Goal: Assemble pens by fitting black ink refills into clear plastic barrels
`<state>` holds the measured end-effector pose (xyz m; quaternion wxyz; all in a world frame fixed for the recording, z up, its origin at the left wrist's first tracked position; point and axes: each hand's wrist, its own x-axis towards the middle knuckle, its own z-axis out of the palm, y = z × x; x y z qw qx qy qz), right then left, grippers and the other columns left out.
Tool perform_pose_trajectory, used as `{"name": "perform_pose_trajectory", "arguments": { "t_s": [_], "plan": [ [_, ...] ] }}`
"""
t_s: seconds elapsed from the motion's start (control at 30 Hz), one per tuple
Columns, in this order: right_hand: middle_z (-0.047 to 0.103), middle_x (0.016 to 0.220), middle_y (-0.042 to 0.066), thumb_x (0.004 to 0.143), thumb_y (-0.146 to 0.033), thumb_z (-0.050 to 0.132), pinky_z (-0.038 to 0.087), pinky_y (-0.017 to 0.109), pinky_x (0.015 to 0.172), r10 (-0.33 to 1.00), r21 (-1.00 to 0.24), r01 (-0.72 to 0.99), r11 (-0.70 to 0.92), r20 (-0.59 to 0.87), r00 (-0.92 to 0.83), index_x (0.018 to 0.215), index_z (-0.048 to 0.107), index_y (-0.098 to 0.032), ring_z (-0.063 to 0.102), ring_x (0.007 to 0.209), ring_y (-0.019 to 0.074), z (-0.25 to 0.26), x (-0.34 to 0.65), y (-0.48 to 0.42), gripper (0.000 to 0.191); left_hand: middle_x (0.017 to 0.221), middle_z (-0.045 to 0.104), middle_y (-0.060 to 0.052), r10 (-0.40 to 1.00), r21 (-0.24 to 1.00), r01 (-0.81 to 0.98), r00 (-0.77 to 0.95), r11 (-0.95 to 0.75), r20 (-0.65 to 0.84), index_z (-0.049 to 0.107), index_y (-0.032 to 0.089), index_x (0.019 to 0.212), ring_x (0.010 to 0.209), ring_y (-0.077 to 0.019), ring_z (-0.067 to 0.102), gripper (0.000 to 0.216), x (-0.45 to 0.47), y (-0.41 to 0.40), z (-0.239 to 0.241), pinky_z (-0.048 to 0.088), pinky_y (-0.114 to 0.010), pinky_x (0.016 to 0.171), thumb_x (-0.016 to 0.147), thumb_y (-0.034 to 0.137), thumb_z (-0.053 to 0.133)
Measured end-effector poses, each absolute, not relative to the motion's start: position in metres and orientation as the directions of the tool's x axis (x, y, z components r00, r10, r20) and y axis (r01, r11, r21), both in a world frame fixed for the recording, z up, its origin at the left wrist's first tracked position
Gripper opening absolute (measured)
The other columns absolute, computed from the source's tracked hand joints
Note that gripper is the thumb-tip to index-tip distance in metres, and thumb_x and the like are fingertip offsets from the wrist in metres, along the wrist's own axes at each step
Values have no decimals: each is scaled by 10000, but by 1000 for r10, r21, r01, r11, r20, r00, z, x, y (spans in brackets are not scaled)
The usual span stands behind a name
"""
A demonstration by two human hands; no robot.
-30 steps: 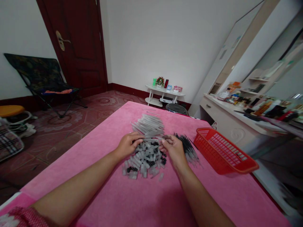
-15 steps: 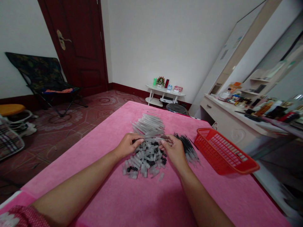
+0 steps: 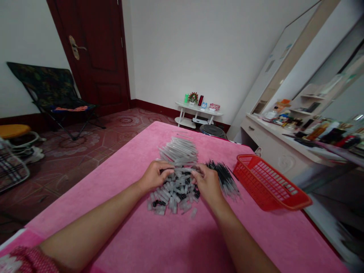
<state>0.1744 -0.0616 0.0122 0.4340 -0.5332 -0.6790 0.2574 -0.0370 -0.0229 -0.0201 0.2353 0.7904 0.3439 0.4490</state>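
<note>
Between my two hands is a slim, clear pen barrel point(image 3: 182, 170), held level over a heap of parts. My left hand point(image 3: 155, 176) pinches its left end between thumb and fingers. The fingers of my right hand point(image 3: 207, 182) are closed at its other end; the exact tip there is hidden. Below lies a loose pile of clear and black pen caps point(image 3: 173, 197). Just beyond my hands is a stack of clear pen barrels point(image 3: 179, 149). Dark pen refills point(image 3: 226, 180) lie in a bundle to the right of my right hand.
A red plastic basket point(image 3: 256, 191) stands on the pink tablecloth point(image 3: 136, 231) at the right. Further right is a dresser point(image 3: 273, 142) crowded with bottles. A low white stand point(image 3: 184, 120) is by the far wall, and a folding chair point(image 3: 54, 94) is at the left.
My right hand has turned slightly and shifted a little left, its fingers drawing in around the barrel's end. My left hand has barely moved. The piles look the same.
</note>
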Motion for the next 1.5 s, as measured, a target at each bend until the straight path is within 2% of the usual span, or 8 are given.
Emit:
{"name": "perform_pose_trajectory", "arguments": {
  "t_s": [0.23, 0.43, 0.53, 0.73, 0.93, 1.2, 1.33, 1.5],
  "plan": [
    [592, 551, -11, 727, -269, 535, 392, 240, 404, 987, -933, 332, 140, 159, 28, 766, 607, -190, 533, 403, 143, 10, 167, -65, 114, 707, 677, -61, 668, 541, 401, 336, -739, 664, 717, 150, 866, 648, -138, 610, 194, -36, -28, -20, 448, -240, 624, 850, 265, 561],
    [562, 487, -19, 647, -340, 602, 363, 220, 355, 999, -992, 118, -40, -43, -29, 643, 560, -175, 469, 345, 109, 15, 170, -63, 170, 689, 635, -52, 505, 278, 501, 402, -820, 764, 696, 169, 922, 646, -141, 557, 184, -40, -30, -19, 431, -259, 621, 856, 222, 532],
    [552, 475, -28, 655, -337, 594, 371, 222, 379, 995, -981, 189, -45, -61, -78, 652, 563, -181, 467, 361, 111, 20, 176, -61, 159, 705, 630, -53, 488, 233, 524, 424, -819, 762, 685, 180, 950, 649, -144, 547, 198, -38, -31, -19, 429, -272, 623, 866, 220, 509],
    [661, 673, 5, 681, -217, 615, 380, 229, 583, 944, -634, 699, 331, 224, -244, 667, 646, -201, 584, 639, 152, 29, 171, -73, 38, 752, 620, -61, 480, 237, 444, 585, -864, 654, 659, 191, 1036, 729, -161, 559, 235, -22, -40, -20, 432, -271, 657, 892, 232, 478],
    [688, 702, 11, 713, -190, 592, 372, 230, 578, 943, -512, 793, 329, 224, -246, 693, 672, -215, 609, 669, 166, 45, 196, -67, 86, 1098, 607, -104, 562, 391, 417, 467, -821, 683, 543, 217, 1245, 1020, -214, 547, 408, -23, -40, -15, 440, -341, 882, 855, 334, 570],
    [693, 730, 103, 722, -405, 597, 394, 318, 558, 788, -305, 926, -223, 502, 356, 837, 732, -209, 615, 646, 242, 78, 334, -57, 265, 1046, 629, -83, 728, 602, 432, 228, -671, 647, 626, 198, 1105, 998, -192, 565, 271, -35, -21, -24, 450, -332, 888, 884, 307, 514],
    [685, 800, 164, 729, -443, 586, 411, 370, 583, 701, -242, 872, -425, 521, 487, 932, 727, -170, 618, 709, 299, 75, 360, -60, 368, 1001, 649, -80, 746, 623, 425, 242, -657, 621, 669, 197, 1036, 971, -193, 578, 249, -34, -18, -28, 457, -333, 869, 887, 310, 506],
    [688, 945, 124, 782, -298, 531, 447, 346, 786, 800, -374, 926, 39, 567, 195, 930, 696, -138, 612, 881, 237, 59, 309, -45, 274, 1001, 654, -83, 738, 611, 424, 269, -668, 619, 681, 193, 1025, 965, -189, 578, 247, -33, -18, -28, 458, -324, 861, 883, 308, 514]
  ]
}}
